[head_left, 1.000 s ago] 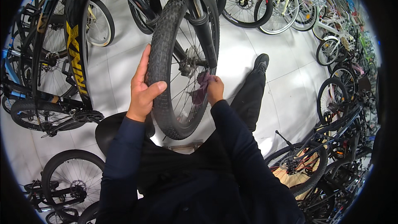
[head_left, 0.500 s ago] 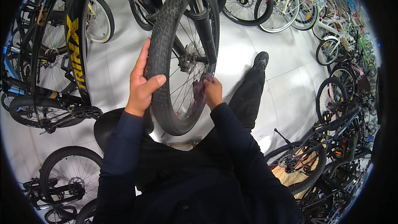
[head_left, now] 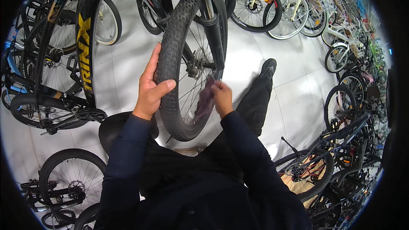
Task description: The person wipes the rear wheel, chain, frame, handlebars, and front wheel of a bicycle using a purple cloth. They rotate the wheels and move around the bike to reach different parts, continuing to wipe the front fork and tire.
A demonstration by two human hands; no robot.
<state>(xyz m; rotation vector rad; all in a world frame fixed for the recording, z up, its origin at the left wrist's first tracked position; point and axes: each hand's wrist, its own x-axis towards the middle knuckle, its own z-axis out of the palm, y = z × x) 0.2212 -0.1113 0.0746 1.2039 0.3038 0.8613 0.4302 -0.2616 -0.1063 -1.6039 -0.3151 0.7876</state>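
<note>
A bicycle wheel with a knobbly black tyre (head_left: 171, 55) stands between my legs, held in a black suspension fork (head_left: 214, 44). My left hand (head_left: 149, 96) grips the tyre from its left side, thumb across the tread and fingers stretched along the sidewall. On the wheel's right side, my right hand (head_left: 223, 99) pinches a dark purple cloth (head_left: 205, 101). The cloth hangs over the spokes and rim, just below the hub (head_left: 200, 64). Part of the cloth behind my fingers is hidden.
A black bicycle frame (head_left: 85, 47) with yellow lettering rises at the left. Cream-coloured bicycles (head_left: 294, 4) stand at the far right, and more crowd the right side (head_left: 306, 170). Another wheel (head_left: 72, 179) is at the lower left. My right shoe (head_left: 268, 67) rests on pale floor tiles (head_left: 294, 89).
The cloth is less bunched and hangs further down over the spokes. My right hand has shifted slightly. My left hand keeps its hold on the tyre; the whole view has shifted a little.
</note>
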